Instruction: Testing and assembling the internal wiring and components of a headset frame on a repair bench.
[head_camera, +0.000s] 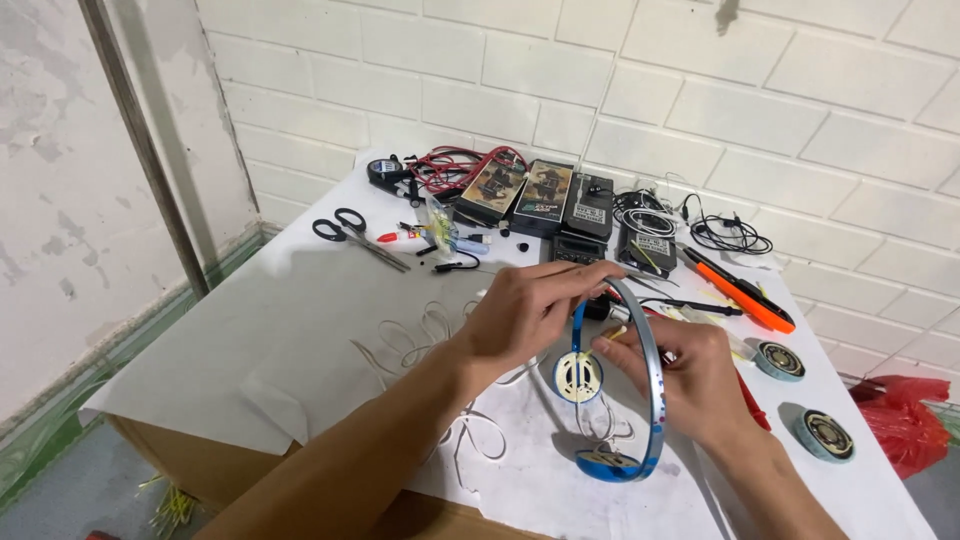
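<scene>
A blue headphone headband (652, 375) arcs between my hands over the white-covered table (280, 330). My left hand (525, 310) pinches the top of the band near its upper end. My right hand (690, 375) grips the band from the right, fingers pressed near the round cream-coloured speaker driver (579, 377) on one end. The other blue ear cup (612, 463) rests on the table below. White wire (420, 335) trails from the headphones across the paper.
Scissors (350, 232), red cables (460, 165), dark boxes (545, 195), black cables (730, 235) and an orange-black tool (745, 290) lie along the back. Two round speaker parts (825, 435) sit right, beside a red bag (905, 420). Brick wall behind; table edge at left.
</scene>
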